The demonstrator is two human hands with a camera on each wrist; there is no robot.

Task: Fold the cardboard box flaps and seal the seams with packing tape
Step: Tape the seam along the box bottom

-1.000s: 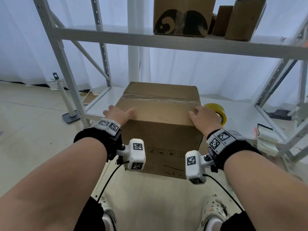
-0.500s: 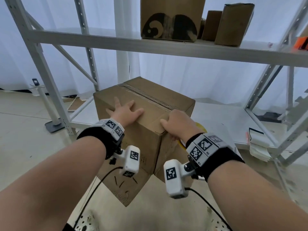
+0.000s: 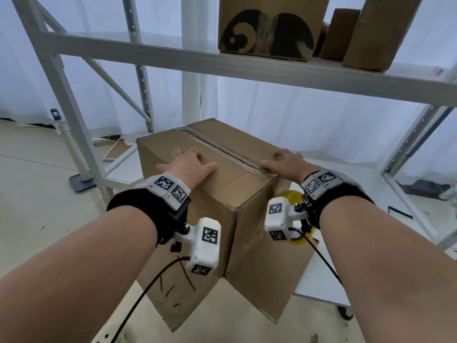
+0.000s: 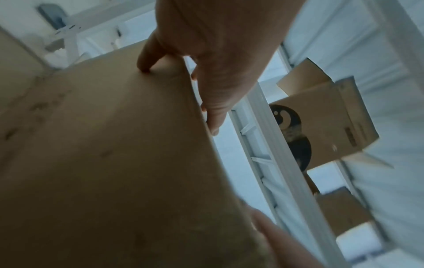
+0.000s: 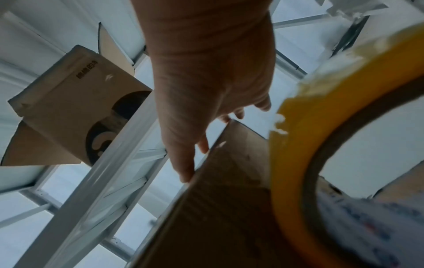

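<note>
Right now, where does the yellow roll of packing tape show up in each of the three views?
Head: yellow tape roll right of centre, mostly hidden behind the right wrist, beside the cardboard box.
Left wrist: not in it.
Right wrist: fills the right side, close up.
Shared landmark: the black-printed box on the upper shelf.

Box [image 3: 230, 194]: brown corrugated cardboard, top flaps closed flat. A strip of clear tape [image 3: 222, 151] runs along the centre seam of the top, wrinkled in places. The box sits turned with one vertical corner toward the camera. Bottom flaps hang open, splayed outward below the body. Tape roll [image 3: 293, 198]: yellowish, brown core, just beside the box's right face, mostly hidden.
</note>
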